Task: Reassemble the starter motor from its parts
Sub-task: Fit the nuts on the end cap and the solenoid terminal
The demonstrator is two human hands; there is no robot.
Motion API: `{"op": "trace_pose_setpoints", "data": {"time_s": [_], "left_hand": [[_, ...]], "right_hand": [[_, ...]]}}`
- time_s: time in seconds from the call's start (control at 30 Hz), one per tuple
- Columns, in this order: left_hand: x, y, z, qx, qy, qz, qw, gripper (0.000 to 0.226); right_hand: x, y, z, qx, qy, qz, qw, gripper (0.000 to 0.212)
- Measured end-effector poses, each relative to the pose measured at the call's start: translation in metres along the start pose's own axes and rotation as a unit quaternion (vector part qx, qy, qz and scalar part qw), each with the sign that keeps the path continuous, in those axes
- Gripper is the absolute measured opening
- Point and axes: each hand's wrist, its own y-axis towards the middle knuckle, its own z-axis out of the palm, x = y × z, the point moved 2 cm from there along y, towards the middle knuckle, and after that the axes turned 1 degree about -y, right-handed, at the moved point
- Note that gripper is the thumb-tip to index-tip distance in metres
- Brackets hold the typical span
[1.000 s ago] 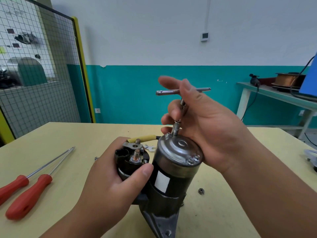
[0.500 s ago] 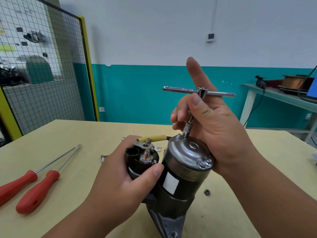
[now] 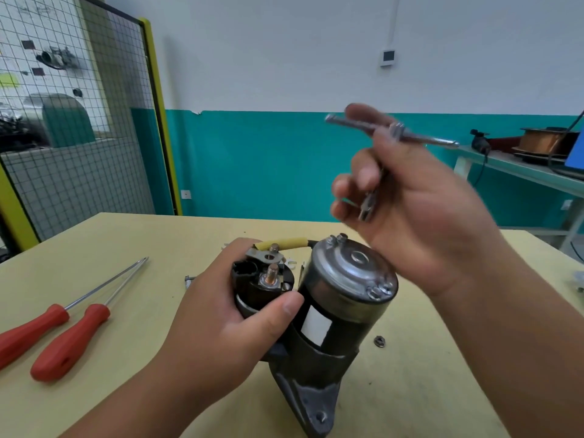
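Gripping hands both: left hand (image 3: 221,327) round the starter motor (image 3: 347,279); right hand (image 3: 426,216) round a T-handle wrench (image 3: 426,139), clear above

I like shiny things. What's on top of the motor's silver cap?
Far screw heads, front screw heads, and a round hub in the middle. The right hand hides part of the silver cap's right edge.

two red screwdrivers (image 3: 68,343) – one starter motor (image 3: 344,298) – one t-wrench (image 3: 437,140) – one nut (image 3: 378,341)

Red screwdrivers (image 3: 53,333); yellow table (image 3: 132,241); teal wall (image 3: 268,159).
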Motion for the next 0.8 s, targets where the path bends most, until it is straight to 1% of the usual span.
{"op": "trace_pose_setpoints", "data": {"time_s": [0.07, 0.1, 0.13, 0.17, 0.2, 0.27, 0.33, 0.37, 0.43, 0.47, 0.5, 0.57, 0.6, 0.63, 0.67, 0.7, 0.73, 0.77, 0.8], "left_hand": [[0.000, 0.000, 0.001, -0.003, 0.001, 0.001, 1.000, 0.031], [0.001, 0.000, 0.001, -0.004, 0.000, 0.000, 1.000, 0.031], [0.001, 0.001, 0.001, -0.005, -0.003, -0.003, 1.000, 0.030], [0.002, 0.002, 0.000, -0.007, -0.007, -0.007, 1.000, 0.031], [0.003, 0.002, 0.000, -0.008, -0.012, -0.009, 1.000, 0.032], [0.005, 0.002, 0.000, -0.010, -0.019, -0.012, 1.000, 0.035], [0.006, 0.003, -0.001, -0.009, -0.018, -0.015, 1.000, 0.036], [0.006, 0.003, -0.001, -0.007, -0.016, -0.015, 1.000, 0.034], [0.005, 0.003, -0.002, -0.004, -0.011, -0.009, 1.000, 0.029], [0.005, 0.003, -0.002, -0.001, -0.007, -0.006, 1.000, 0.027], [0.005, 0.004, -0.002, 0.002, -0.002, -0.003, 1.000, 0.026], [0.003, 0.003, -0.002, 0.013, 0.001, -0.001, 1.000, 0.025], [0.001, 0.003, -0.002, 0.020, -0.003, -0.001, 1.000, 0.024], [0.000, 0.003, -0.003, 0.027, -0.012, 0.001, 1.000, 0.024], [-0.001, 0.003, -0.003, 0.033, -0.021, 0.004, 0.999, 0.026], [-0.001, 0.003, -0.004, 0.040, -0.030, 0.008, 0.999, 0.028], [-0.001, 0.004, -0.005, 0.046, -0.036, 0.014, 0.998, 0.030], [0.000, 0.004, -0.005, 0.051, -0.041, 0.019, 0.998, 0.031], [0.000, 0.005, -0.006, 0.055, -0.043, 0.023, 0.997, 0.033]], "right_hand": [[0.009, 0.003, -0.012, -0.049, 0.010, 0.005, 0.999, 0.025], [0.012, 0.004, -0.021, -0.085, -0.031, 0.009, 0.996, 0.024], [0.011, 0.004, -0.032, -0.122, -0.109, 0.014, 0.987, 0.022], [0.007, 0.003, -0.043, -0.149, -0.216, 0.027, 0.965, 0.022], [-0.002, 0.002, -0.054, -0.163, -0.334, 0.052, 0.927, 0.022], [-0.027, -0.008, -0.079, -0.147, -0.535, 0.116, 0.824, 0.021], [-0.053, -0.028, -0.107, -0.081, -0.663, 0.185, 0.721, 0.018], [-0.063, -0.040, -0.119, -0.047, -0.694, 0.222, 0.683, 0.019], [-0.072, -0.062, -0.139, 0.001, -0.722, 0.281, 0.633, 0.026], [-0.074, -0.071, -0.145, 0.021, -0.733, 0.296, 0.612, 0.029], [-0.075, -0.078, -0.148, 0.037, -0.741, 0.301, 0.599, 0.032], [-0.075, -0.087, -0.148, 0.056, -0.743, 0.301, 0.595, 0.042], [-0.074, -0.089, -0.145, 0.069, -0.751, 0.301, 0.583, 0.048], [-0.070, -0.088, -0.140, 0.082, -0.768, 0.298, 0.561, 0.052], [-0.062, -0.083, -0.131, 0.087, -0.784, 0.284, 0.545, 0.053], [-0.049, -0.075, -0.119, 0.079, -0.791, 0.256, 0.551, 0.050], [-0.033, -0.066, -0.103, 0.057, -0.778, 0.216, 0.587, 0.043], [-0.014, -0.055, -0.083, 0.026, -0.743, 0.170, 0.646, 0.035], [0.005, -0.044, -0.058, 0.004, -0.687, 0.132, 0.714, 0.028]]}}
